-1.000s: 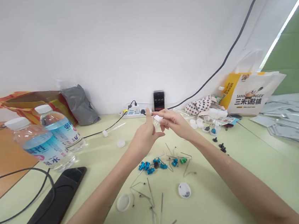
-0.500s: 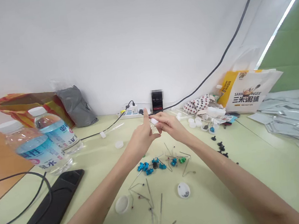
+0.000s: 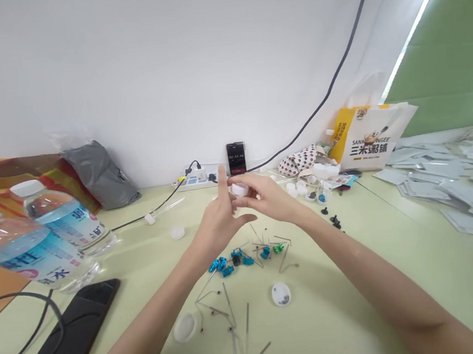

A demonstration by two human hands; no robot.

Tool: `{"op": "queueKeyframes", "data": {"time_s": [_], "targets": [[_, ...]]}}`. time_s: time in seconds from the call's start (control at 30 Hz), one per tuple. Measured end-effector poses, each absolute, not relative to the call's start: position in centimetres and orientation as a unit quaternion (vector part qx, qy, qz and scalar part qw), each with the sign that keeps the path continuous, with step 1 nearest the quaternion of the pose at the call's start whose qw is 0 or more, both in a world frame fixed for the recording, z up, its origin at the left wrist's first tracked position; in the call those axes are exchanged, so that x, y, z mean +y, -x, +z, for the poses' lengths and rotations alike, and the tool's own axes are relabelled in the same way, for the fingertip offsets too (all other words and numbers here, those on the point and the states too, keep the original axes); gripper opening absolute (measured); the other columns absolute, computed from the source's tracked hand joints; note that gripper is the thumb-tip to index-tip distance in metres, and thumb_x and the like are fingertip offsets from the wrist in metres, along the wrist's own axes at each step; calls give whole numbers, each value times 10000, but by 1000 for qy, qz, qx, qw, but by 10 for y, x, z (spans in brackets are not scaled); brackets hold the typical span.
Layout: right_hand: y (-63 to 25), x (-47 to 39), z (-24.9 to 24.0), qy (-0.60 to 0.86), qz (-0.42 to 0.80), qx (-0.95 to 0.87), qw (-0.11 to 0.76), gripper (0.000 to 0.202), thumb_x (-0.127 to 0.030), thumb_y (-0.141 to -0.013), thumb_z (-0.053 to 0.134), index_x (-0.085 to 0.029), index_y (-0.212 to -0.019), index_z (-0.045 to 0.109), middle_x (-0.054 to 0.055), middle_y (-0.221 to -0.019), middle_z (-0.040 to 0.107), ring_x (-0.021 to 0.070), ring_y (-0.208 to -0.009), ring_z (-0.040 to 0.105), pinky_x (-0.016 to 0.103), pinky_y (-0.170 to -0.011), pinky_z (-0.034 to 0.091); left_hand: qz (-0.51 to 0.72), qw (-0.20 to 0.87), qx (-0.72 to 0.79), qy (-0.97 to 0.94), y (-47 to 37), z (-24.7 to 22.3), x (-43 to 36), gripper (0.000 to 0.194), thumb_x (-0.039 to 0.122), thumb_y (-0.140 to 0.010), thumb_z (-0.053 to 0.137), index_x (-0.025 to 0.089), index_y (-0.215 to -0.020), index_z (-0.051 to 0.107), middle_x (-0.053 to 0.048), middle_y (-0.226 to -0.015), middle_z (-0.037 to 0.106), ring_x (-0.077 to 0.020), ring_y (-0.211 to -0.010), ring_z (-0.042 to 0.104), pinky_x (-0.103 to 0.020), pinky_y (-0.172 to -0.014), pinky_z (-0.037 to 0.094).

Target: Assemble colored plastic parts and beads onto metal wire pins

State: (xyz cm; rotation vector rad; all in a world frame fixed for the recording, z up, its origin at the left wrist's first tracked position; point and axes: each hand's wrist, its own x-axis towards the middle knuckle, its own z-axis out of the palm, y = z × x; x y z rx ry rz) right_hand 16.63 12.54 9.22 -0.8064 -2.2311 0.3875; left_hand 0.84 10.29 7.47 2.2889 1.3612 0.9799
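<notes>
My right hand (image 3: 266, 196) pinches a small white cap (image 3: 239, 189) between thumb and fingers, in front of the phone. Just left of the cap is my left hand (image 3: 223, 218), its index finger pointing up and its thumb spread toward the right; its other fingers are partly hidden. Nearer on the table lie blue pieces (image 3: 228, 270), a green piece (image 3: 278, 248) and bent metal rods (image 3: 248, 333). A white dish (image 3: 281, 294) holds tiny dark items, and another white dish (image 3: 185, 327) sits to the left.
Water bottles (image 3: 69, 217) and a black slab (image 3: 68, 341) stand and lie at left. Behind are a power strip (image 3: 194, 179) and an upright phone (image 3: 236, 158). At right are a paper bag (image 3: 370, 137), black pieces (image 3: 335, 222) and scattered grey packets (image 3: 453, 188).
The view has shifted, so most things appear farther left. The fingers of my right hand have opened wider around the cap, which shows larger between them.
</notes>
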Motion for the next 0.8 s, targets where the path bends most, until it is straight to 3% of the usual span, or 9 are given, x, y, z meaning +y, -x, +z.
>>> {"op": "queueKeyframes", "data": {"time_s": [0.07, 0.17, 0.37, 0.57, 0.8], "targets": [[-182, 129, 102, 375, 82, -879, 281, 313, -283, -870, 541, -221, -1173, 497, 31, -1086, 589, 128, -823, 556, 232, -730, 428, 335, 128, 484, -799, -9, 75, 101, 1111, 363, -707, 692, 257, -1431, -144, -109, -1056, 607, -272, -888, 577, -386, -752, 438], [-215, 140, 110, 477, 13, -856, 198, 241, -236, -824, 592, -215, -1061, 552, 18, -1035, 619, 155, -911, 554, 239, -776, 393, 328, 110, 499, -795, -7, 80, 98, 1011, 414, -750, 642, 285, -1441, -85, -135, -1191, 554, -313, -1049, 520, -431, -835, 405], [-277, 164, 104, 617, -36, -778, 114, 230, -130, -785, 598, -178, -1008, 575, 71, -975, 629, 201, -914, 567, 276, -757, 392, 280, 135, 522, -794, -2, 98, 90, 846, 400, -816, 561, 316, -1446, 2, -100, -1208, 556, -278, -1012, 527, -407, -838, 403], [-294, 173, 95, 670, -41, -741, 32, 270, -323, -898, 519, -145, -1100, 541, 64, -1077, 576, 171, -911, 586, 369, -785, 501, 271, 130, 534, -790, 4, 104, 91, 760, 432, -832, 524, 307, -1441, 87, -79, -1217, 554, -276, -1038, 504, -387, -830, 404], [-291, 176, 95, 689, -68, -722, 8, 294, -314, -897, 525, -152, -1142, 524, 78, -1142, 550, 188, -966, 575, 389, -816, 499, 285, 113, 542, -783, 12, 108, 95, 706, 444, -832, 521, 293, -1423, 166, -63, -1199, 575, -287, -1083, 498, -386, -842, 399]]}}
